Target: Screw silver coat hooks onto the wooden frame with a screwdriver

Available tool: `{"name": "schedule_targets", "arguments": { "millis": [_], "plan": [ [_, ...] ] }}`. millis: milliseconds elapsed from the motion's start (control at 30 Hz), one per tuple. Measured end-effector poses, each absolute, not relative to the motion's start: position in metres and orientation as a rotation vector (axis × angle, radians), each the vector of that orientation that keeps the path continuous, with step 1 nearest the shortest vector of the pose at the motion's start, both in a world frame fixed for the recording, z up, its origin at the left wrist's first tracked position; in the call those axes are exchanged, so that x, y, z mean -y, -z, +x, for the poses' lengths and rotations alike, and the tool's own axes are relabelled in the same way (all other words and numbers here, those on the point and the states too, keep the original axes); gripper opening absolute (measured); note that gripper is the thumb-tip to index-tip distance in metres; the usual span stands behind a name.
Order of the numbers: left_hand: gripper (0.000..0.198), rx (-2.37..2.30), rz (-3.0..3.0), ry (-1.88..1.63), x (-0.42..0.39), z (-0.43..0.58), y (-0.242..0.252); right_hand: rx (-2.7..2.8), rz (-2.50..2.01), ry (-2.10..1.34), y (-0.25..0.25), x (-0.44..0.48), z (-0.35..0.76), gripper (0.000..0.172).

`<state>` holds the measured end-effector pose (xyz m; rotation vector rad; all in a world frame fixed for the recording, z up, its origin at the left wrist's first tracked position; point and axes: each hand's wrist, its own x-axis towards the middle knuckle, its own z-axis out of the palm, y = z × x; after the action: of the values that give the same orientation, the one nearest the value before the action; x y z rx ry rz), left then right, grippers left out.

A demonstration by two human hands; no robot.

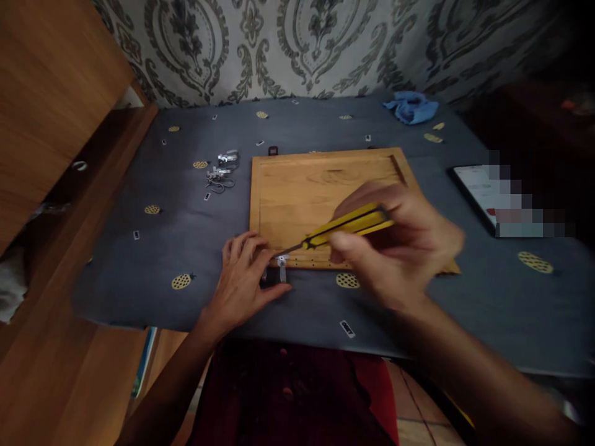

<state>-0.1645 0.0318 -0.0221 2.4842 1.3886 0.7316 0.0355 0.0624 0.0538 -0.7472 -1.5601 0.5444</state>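
Observation:
A wooden board (307, 192) with a raised rim lies flat on the grey patterned cloth (176, 248). My right hand (400, 248) is closed round a yellow-and-black screwdriver (346, 226), its tip pointing left and down at a small metal bracket (281, 266) on the board's near edge. My left hand (244, 275) rests on the cloth at that edge, fingers pinched on the bracket. A row of small holes runs along the board's near rim.
A pile of small metal fittings (222, 170) lies left of the board. A blue cloth (411, 106) is at the back right, a phone (493, 195) at the right. A wooden cabinet (51, 99) stands left, patterned wallpaper (297, 43) behind.

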Motion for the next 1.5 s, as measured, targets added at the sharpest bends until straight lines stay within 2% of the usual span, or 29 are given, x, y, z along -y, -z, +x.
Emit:
{"name": "schedule_targets", "arguments": {
  "millis": [100,367,633,1100,1400,1500],
  "plan": [
    [0.046,-1.379,2.503,-0.736,-0.032,-0.165,0.022,1.49,-0.84,-0.455,-0.059,-0.057,0.035,0.026],
    [0.043,-1.391,2.495,-0.737,-0.03,-0.164,0.021,1.69,-0.884,-0.556,-0.029,-0.057,0.044,0.017],
    [0.047,-1.38,2.503,-0.738,-0.031,-0.164,0.021,1.716,-0.894,-0.578,-0.025,-0.055,0.042,0.013],
    [0.045,-1.387,2.499,-0.726,-0.031,-0.165,0.022,1.801,-0.891,-0.499,-0.025,-0.056,0.042,0.014],
    [0.044,-1.394,2.489,-0.722,-0.031,-0.164,0.021,2.042,-0.754,-0.775,-0.045,-0.062,0.049,0.019],
    [0.044,-1.391,2.499,-0.723,-0.031,-0.164,0.021,2.03,-0.761,-0.747,-0.043,-0.062,0.048,0.021]
  ]
}}
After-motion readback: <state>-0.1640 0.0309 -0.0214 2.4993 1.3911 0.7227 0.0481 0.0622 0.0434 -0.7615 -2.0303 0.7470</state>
